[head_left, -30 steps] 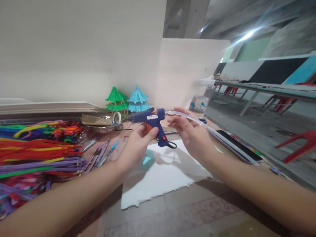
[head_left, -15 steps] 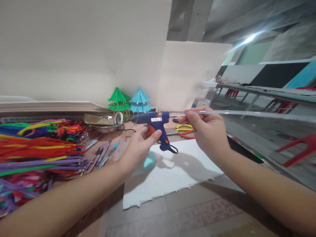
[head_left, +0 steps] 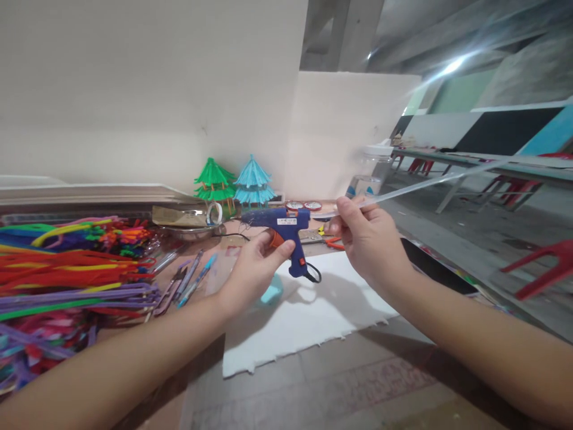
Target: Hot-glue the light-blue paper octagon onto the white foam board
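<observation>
We grip the blue glue gun (head_left: 287, 223) in our left hand (head_left: 256, 263) while the clear glue stick (head_left: 416, 187) our right hand (head_left: 373, 242) pinches has tipped upward, seemingly out of line

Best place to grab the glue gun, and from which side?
Probably the handle, from the near side: it hangs below the gun's roughly level body, narrow enough to wrap. The left hand holds around there, thumb against it. Best to avoid the nozzle end, pointing left, and the cord looping from the handle's base.
</observation>
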`<state>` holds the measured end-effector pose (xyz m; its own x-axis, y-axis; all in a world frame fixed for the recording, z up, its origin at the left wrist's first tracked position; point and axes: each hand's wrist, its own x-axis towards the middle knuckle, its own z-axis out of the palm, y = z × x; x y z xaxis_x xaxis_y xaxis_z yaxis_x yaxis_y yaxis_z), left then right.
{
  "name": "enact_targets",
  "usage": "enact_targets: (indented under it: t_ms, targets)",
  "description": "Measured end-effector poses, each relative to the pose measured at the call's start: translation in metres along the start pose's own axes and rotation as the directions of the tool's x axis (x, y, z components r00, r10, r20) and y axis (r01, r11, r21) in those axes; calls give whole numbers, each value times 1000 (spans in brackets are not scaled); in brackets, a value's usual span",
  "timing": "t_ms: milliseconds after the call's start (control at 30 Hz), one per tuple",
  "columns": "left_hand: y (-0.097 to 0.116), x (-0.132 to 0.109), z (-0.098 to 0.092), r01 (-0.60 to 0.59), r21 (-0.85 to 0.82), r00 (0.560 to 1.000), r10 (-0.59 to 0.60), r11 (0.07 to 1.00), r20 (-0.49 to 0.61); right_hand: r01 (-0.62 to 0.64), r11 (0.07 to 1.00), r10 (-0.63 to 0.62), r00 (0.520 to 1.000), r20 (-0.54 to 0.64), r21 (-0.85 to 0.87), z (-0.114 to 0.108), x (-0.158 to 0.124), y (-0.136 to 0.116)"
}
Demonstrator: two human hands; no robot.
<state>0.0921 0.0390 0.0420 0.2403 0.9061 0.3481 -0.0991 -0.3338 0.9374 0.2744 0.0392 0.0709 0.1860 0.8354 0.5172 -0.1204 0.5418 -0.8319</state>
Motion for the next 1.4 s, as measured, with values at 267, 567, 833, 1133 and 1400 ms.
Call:
enact_targets:
  t_ms: [267, 567, 833, 1133, 1400]
  targets:
    - [-3, -2, 3, 43, -38, 999, -44, 998, -9, 38, 998, -40, 998, 48, 42, 3, -4, 5]
    - [0, -7, 6, -9, -3, 998, 10, 1000, 67, -66, 977, 154, 875, 459, -202, 9, -13, 11]
    - [12, -6, -4, -103, 361, 921, -49, 927, 387, -109, 955, 197, 929, 315, -275, 1, -21, -2]
    - [15, -12, -79, -326, 760, 846, -184, 563, 500, -21, 956, 170, 851, 497, -291, -19, -2, -13]
    - [-5, -18, -82, -422, 672, 796, -106, 608, 596, 106, 841, 283, 750, 598, -531, -34, -11, -2]
